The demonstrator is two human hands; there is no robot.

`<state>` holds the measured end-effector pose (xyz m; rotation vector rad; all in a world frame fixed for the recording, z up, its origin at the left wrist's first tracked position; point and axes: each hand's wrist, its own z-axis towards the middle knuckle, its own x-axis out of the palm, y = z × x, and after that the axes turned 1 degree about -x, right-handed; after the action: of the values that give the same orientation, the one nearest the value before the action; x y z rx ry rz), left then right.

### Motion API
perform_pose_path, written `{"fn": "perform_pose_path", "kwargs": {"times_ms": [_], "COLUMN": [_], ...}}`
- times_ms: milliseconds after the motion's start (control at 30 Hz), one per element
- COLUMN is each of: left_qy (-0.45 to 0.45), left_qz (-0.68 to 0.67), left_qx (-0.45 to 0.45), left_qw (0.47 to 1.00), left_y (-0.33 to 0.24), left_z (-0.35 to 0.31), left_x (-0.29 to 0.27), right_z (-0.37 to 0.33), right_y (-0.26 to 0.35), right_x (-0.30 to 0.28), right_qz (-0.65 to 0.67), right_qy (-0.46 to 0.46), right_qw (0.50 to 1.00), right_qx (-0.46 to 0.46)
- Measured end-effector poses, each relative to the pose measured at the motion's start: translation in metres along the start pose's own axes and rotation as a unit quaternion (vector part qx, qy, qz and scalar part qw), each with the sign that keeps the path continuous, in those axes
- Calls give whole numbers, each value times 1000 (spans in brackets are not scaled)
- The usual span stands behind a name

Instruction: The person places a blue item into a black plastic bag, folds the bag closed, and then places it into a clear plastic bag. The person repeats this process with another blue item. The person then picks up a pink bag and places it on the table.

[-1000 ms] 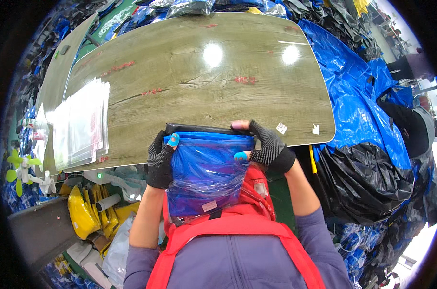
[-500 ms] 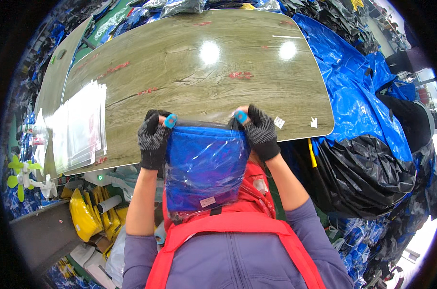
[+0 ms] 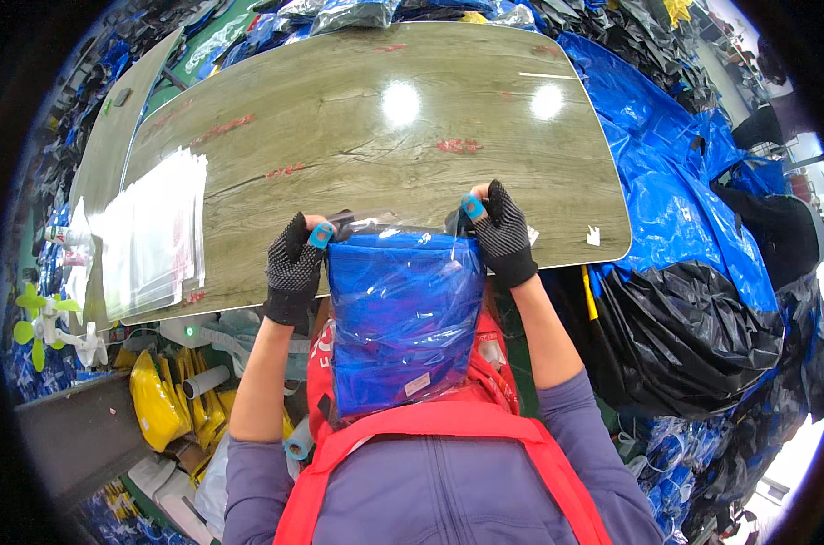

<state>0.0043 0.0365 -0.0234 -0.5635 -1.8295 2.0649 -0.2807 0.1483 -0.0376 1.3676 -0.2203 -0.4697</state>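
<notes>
A clear plastic bag point(image 3: 406, 318) with folded blue material inside hangs upright at the table's near edge, in front of my red apron. A small pale label shows near its lower right. My left hand point(image 3: 296, 265), in a black dotted glove with a blue band on the thumb, pinches the bag's upper left corner. The upper right corner is gripped by my right hand point(image 3: 501, 234), gloved and banded the same way. Between them the bag's top edge is stretched. Fingers behind the plastic are partly hidden.
A wood-patterned table point(image 3: 357, 163) lies ahead, with a stack of clear flat bags point(image 3: 153, 232) at left. Blue sheeting point(image 3: 675, 200) and black sheeting point(image 3: 693, 336) bulge at right. Yellow packets point(image 3: 157, 400) and a small green fan point(image 3: 44, 325) stand lower left.
Both hands have shifted slightly right with the bag, and my right hand has risen a little. The filled bag looks less tilted, its blue contents fuller at the top.
</notes>
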Motion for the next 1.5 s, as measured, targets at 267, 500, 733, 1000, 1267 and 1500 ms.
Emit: {"fn": "perform_pose_path", "kwargs": {"times_ms": [267, 500, 733, 1000, 1267, 1500], "left_qy": [-79, 110, 133, 3, -62, 57], "left_qz": [189, 235, -144, -85, 24, 8], "left_qx": [32, 257, -205, -176, -133, -113], "left_qw": [978, 931, 959, 981, 989, 992], "left_y": [-75, -168, -81, 0, 15, 37], "left_z": [88, 112, 46, -3, 20, 44], "left_x": [26, 61, 23, -11, 31, 1], "right_z": [89, 93, 58, -10, -15, 27], "right_y": [10, 5, -12, 38, 21, -15], "right_x": [23, 46, 39, -2, 26, 9], "right_qz": [-139, 96, 338, 410, 60, 75], "right_qy": [-21, 14, 108, 190, -70, 34], "right_qw": [990, 990, 909, 887, 981, 965], "right_qx": [-10, 99, 218, 94, 168, 251]}}
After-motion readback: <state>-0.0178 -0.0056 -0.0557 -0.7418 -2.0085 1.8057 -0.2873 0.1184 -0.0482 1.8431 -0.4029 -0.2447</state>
